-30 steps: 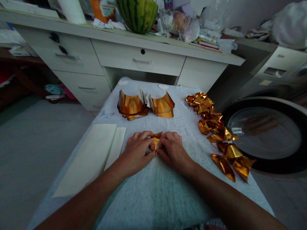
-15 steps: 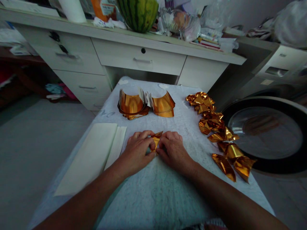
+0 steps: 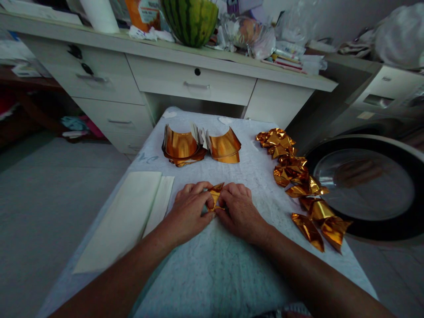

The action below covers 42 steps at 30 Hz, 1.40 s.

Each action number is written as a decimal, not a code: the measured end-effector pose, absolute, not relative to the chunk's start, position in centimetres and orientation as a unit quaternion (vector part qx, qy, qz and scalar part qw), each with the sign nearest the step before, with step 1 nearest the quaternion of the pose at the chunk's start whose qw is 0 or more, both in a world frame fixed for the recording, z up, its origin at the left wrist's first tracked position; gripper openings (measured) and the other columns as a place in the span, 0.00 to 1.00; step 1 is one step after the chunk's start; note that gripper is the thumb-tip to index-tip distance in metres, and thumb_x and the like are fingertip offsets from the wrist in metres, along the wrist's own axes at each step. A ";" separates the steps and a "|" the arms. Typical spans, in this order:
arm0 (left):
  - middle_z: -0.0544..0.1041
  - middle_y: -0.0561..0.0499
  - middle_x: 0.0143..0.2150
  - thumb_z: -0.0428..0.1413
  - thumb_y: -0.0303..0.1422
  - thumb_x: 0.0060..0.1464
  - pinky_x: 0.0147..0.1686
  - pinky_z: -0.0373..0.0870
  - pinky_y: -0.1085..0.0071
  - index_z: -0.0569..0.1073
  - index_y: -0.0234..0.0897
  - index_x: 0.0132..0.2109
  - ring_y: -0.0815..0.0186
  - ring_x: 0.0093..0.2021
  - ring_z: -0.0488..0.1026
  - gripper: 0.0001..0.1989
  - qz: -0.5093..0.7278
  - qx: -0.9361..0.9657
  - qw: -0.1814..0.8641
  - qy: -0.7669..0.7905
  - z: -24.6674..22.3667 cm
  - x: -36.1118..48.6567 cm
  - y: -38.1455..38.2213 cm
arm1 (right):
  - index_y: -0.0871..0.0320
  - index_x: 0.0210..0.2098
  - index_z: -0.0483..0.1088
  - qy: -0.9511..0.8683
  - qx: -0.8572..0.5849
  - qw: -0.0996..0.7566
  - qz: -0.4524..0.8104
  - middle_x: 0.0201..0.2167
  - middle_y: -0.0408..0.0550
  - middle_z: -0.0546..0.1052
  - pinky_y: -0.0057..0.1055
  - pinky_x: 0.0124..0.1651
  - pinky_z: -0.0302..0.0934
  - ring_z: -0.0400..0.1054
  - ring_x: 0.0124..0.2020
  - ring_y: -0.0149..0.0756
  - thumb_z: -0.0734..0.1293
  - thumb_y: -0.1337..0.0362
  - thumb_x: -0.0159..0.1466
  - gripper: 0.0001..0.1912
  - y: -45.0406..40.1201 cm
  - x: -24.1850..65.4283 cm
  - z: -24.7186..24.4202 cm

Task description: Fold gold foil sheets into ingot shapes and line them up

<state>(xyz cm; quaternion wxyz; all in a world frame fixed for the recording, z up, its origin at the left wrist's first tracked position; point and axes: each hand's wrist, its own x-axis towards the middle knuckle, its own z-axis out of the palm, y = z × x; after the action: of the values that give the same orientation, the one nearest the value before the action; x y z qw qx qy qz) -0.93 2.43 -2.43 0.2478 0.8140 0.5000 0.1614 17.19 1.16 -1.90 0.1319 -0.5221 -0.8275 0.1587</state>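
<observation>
A small piece of gold foil paper (image 3: 215, 193) is held at the middle of the cloth-covered table between both hands. My left hand (image 3: 192, 207) grips its left side, fingers curled and thumb near the lower edge. On the right side, my right hand (image 3: 239, 210) pinches the same piece. Fingers hide much of its shape. Beyond the hands stand two curved stacks of gold sheets, a left stack (image 3: 180, 143) and a right stack (image 3: 225, 145). Folded gold foil pieces (image 3: 291, 170) lie in a heap along the table's right side.
Pale folded sheets (image 3: 122, 216) lie on the table's left. Behind are a white drawer desk (image 3: 195, 84) with a cut watermelon (image 3: 192, 20) and clutter. A washing machine's open round door (image 3: 364, 185) borders the right edge.
Both hands keep their hold on the foil piece. The right thumb has shifted slightly, and a little more of the foil's lower edge shows between the hands.
</observation>
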 end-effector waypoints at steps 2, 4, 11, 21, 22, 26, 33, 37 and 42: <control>0.69 0.53 0.59 0.58 0.30 0.51 0.55 0.61 0.51 0.71 0.41 0.33 0.52 0.55 0.63 0.03 0.160 0.814 0.249 0.499 -2.4 -1.0 2.4 | 0.57 0.35 0.67 -0.825 -0.526 0.131 0.163 0.43 0.51 0.68 0.43 0.48 0.55 0.58 0.46 0.45 0.65 0.64 0.63 0.03 1.2 17.3 -1.9; 0.69 0.52 0.59 0.58 0.30 0.51 0.55 0.61 0.51 0.71 0.41 0.33 0.52 0.55 0.63 0.03 0.161 0.814 0.248 0.500 -2.5 -1.0 2.4 | 0.57 0.37 0.67 -0.821 -0.531 0.134 0.164 0.43 0.51 0.68 0.43 0.48 0.55 0.58 0.46 0.45 0.66 0.64 0.62 0.04 1.2 17.4 -1.9; 0.69 0.51 0.59 0.59 0.29 0.51 0.54 0.61 0.53 0.71 0.41 0.34 0.53 0.55 0.63 0.04 0.167 0.815 0.242 0.500 -2.7 -0.9 2.3 | 0.56 0.42 0.66 -0.813 -0.542 0.133 0.165 0.45 0.51 0.67 0.43 0.49 0.55 0.58 0.46 0.46 0.67 0.66 0.61 0.09 1.2 18.5 -1.6; 0.70 0.50 0.57 0.58 0.26 0.51 0.52 0.61 0.54 0.69 0.40 0.36 0.54 0.54 0.64 0.06 0.169 0.824 0.247 0.481 -2.3 -1.1 2.1 | 0.58 0.42 0.63 -0.808 -0.514 0.224 0.182 0.42 0.50 0.68 0.42 0.47 0.54 0.59 0.45 0.45 0.64 0.70 0.55 0.14 1.9 20.5 -1.8; 0.70 0.50 0.57 0.58 0.25 0.51 0.52 0.61 0.54 0.69 0.40 0.36 0.54 0.55 0.64 0.07 0.171 0.828 0.249 0.473 -2.2 -1.1 2.2 | 0.59 0.44 0.64 -0.809 -0.504 0.239 0.185 0.44 0.51 0.68 0.43 0.48 0.54 0.59 0.46 0.45 0.63 0.70 0.57 0.14 2.1 20.5 -1.8; 0.70 0.50 0.58 0.56 0.22 0.51 0.57 0.59 0.54 0.69 0.41 0.39 0.56 0.59 0.63 0.10 0.181 0.846 0.262 0.428 -2.2 -1.2 2.3 | 0.56 0.51 0.67 -0.812 -0.488 0.259 0.187 0.50 0.51 0.72 0.44 0.54 0.51 0.59 0.52 0.45 0.59 0.68 0.67 0.14 2.8 20.2 -2.0; 0.69 0.51 0.59 0.50 0.18 0.49 0.60 0.57 0.57 0.67 0.43 0.45 0.61 0.61 0.62 0.18 0.191 0.857 0.276 0.391 -2.3 -1.5 2.4 | 0.56 0.36 0.71 -0.793 -0.536 0.228 0.178 0.38 0.47 0.74 0.40 0.48 0.52 0.62 0.43 0.41 0.64 0.69 0.66 0.05 3.4 20.0 -2.9; 0.66 0.45 0.59 0.53 0.22 0.47 0.60 0.58 0.53 0.65 0.40 0.50 0.55 0.61 0.60 0.21 0.208 0.822 0.224 0.481 -2.5 -1.4 2.3 | 0.57 0.38 0.71 -0.781 -0.550 0.237 0.178 0.37 0.46 0.74 0.38 0.46 0.51 0.62 0.41 0.41 0.68 0.72 0.61 0.06 3.3 20.1 -2.9; 0.64 0.41 0.59 0.58 0.31 0.47 0.58 0.59 0.48 0.68 0.38 0.46 0.47 0.61 0.59 0.17 0.181 0.789 0.187 0.557 -3.1 -1.7 2.1 | 0.57 0.40 0.73 -0.776 -0.562 0.220 0.183 0.34 0.46 0.73 0.38 0.44 0.50 0.62 0.40 0.41 0.67 0.72 0.59 0.09 3.1 19.8 -2.8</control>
<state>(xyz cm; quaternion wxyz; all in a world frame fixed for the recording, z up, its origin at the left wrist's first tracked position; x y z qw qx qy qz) -1.69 2.05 -3.06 0.1868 0.7888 0.5568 0.1814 19.78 3.13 -2.78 0.2197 -0.5624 -0.7757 0.1835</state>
